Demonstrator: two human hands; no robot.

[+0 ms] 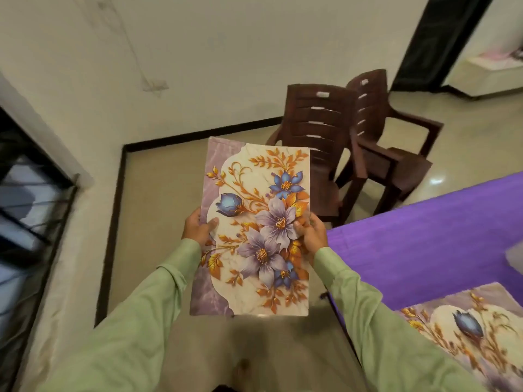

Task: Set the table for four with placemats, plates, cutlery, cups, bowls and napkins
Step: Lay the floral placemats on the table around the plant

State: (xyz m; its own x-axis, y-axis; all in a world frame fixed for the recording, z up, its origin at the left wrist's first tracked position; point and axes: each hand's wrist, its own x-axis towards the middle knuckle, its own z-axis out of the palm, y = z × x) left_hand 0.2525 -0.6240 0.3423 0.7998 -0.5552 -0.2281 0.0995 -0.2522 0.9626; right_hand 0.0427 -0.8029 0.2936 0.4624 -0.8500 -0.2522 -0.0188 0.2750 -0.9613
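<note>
I hold a floral placemat (254,193) flat in the air over the floor, left of the table. It shows purple and blue flowers with orange leaves on a cream ground; a second mat's edge peeks out behind it at the left. My left hand (198,226) grips its left edge, thumb on top. My right hand (310,232) grips its right edge the same way. Another placemat (464,332) of the same print lies on the purple tablecloth (424,244) at the lower right.
Two brown plastic chairs (353,148) stand beyond the table's corner. A white wall with a dark skirting runs behind and to the left. A dark doorway (435,38) opens at the upper right. Bare tiled floor lies under the mat.
</note>
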